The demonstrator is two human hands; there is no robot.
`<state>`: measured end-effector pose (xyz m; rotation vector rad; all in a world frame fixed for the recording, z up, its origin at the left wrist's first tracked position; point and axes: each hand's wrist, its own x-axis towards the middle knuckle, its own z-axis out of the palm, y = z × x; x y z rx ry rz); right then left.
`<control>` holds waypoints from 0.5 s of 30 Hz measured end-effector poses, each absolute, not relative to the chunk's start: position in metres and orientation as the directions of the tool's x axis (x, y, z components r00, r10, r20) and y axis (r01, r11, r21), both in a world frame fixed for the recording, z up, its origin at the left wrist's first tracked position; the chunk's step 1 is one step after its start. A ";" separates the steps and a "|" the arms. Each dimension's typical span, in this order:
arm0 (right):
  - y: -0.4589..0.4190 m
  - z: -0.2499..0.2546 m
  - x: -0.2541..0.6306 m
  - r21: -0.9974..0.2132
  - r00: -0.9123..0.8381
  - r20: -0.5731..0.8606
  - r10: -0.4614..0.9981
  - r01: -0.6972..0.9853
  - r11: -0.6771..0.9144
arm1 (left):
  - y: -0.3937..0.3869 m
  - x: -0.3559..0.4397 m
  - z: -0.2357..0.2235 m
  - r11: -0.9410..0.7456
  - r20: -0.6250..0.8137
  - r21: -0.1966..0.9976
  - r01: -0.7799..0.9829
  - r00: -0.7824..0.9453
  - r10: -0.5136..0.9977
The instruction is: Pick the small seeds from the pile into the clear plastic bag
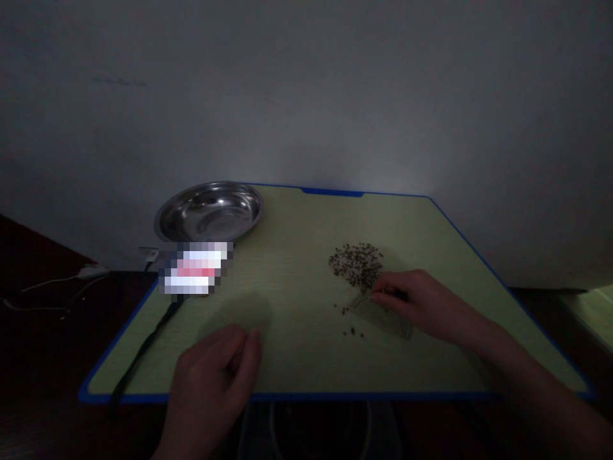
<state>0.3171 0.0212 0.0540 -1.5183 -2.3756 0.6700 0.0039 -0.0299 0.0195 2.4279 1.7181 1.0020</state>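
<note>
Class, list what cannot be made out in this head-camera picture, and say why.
All in the head view:
Anything between the bare right hand's fingertips: too small and dark.
Anything inside the curled bare left hand: hidden by the hand itself.
What the tiny dark and pale pieces are: too small.
The white-and-red patch: pixelated.
The round black object: shadowed, cut off by the bottom edge.

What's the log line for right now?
right hand: at edge of speckled pile; left hand: curled, near table front; metal bowl: far left

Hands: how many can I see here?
2: the left hand near the front of the blue-edged table, the right hand beside the speckled grain pile. No others show.
</note>
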 end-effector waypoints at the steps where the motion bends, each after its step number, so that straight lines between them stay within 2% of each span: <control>1: 0.021 0.054 0.317 -0.504 -0.438 -0.042 0.898 0.785 0.359 | -0.030 0.004 0.019 -0.403 0.495 0.351 0.846 0.197 0.846; 15: 0.025 0.056 0.308 -0.515 -0.445 -0.026 0.895 0.773 0.370 | -0.030 0.005 0.020 -0.372 0.460 0.399 0.838 0.167 0.872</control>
